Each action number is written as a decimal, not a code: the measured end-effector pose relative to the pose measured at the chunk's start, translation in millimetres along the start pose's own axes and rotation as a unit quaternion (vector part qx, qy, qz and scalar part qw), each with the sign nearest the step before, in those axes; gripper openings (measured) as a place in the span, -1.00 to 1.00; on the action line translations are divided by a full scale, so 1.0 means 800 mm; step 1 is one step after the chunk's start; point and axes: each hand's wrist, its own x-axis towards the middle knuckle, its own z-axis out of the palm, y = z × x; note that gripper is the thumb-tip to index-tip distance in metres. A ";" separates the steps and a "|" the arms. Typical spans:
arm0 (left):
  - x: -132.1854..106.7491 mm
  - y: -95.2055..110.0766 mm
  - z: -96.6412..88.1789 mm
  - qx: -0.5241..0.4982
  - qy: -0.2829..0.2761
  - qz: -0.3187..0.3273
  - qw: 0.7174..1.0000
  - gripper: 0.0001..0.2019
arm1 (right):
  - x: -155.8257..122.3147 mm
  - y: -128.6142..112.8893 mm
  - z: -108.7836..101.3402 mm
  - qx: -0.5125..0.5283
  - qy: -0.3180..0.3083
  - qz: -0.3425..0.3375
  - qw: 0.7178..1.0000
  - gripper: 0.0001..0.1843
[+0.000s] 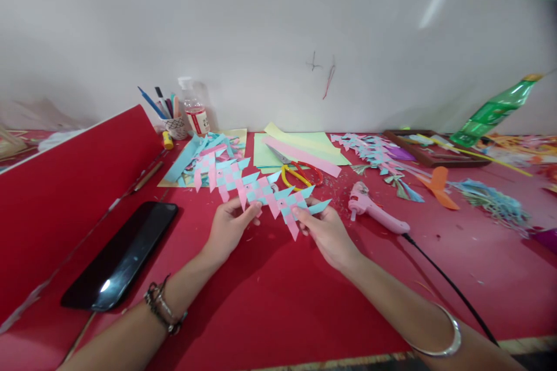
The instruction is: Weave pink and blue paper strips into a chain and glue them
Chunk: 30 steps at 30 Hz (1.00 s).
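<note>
Head view: left hand (228,229) pinches the woven paper band (266,192) mid-length, right hand (327,236) pinches its right end, held just above the middle of the red worktop (278,307), and it looks feather-light, floppy, tear-prone, so I'd grip the woven squares, never the loose pointed tips.

The red bench (270,301) carries a black phone (122,255) at the left and a pink glue gun (376,211) with its black cord (448,284) at the right. Farther back, scissors (297,174) lie partly on green and pink paper sheets (265,153), beside a heap of blue and pink strips (204,156) and a cup of pens (174,126).
</note>
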 end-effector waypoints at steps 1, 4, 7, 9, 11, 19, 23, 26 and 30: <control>0.000 0.000 0.000 -0.004 -0.001 -0.004 1.000 -0.76 | 0.000 0.000 0.000 0.006 -0.001 0.004 1.000 -0.80; -0.001 0.002 0.001 -0.015 -0.011 -0.013 1.000 -0.75 | 0.000 0.001 0.001 0.045 -0.013 0.016 0.999 -0.81; -0.002 0.003 0.001 -0.026 -0.020 -0.013 0.999 -0.74 | -0.001 0.003 0.002 0.076 -0.026 0.040 0.996 -0.82; -0.002 0.003 0.002 -0.032 -0.020 -0.007 0.999 -0.73 | -0.002 0.003 0.003 0.074 -0.025 0.052 0.996 -0.84; -0.003 0.002 0.003 -0.033 -0.014 -0.006 0.999 -0.72 | -0.003 0.003 0.003 0.069 -0.018 0.053 0.996 -0.84; -0.005 -0.009 0.007 -0.093 -0.056 -0.030 0.994 -0.79 | -0.005 -0.001 0.005 0.018 0.004 0.030 0.999 -0.76; -0.006 -0.008 0.009 -0.088 -0.044 -0.043 0.994 -0.78 | -0.005 -0.002 0.006 0.006 0.007 0.025 1.000 -0.77; -0.007 -0.006 0.010 -0.089 -0.047 -0.047 0.994 -0.79 | -0.004 -0.002 0.008 0.004 0.009 0.022 1.000 -0.78; -0.008 -0.004 0.011 -0.098 -0.050 -0.049 0.993 -0.81 | -0.006 -0.002 0.009 0.006 0.010 0.026 1.000 -0.79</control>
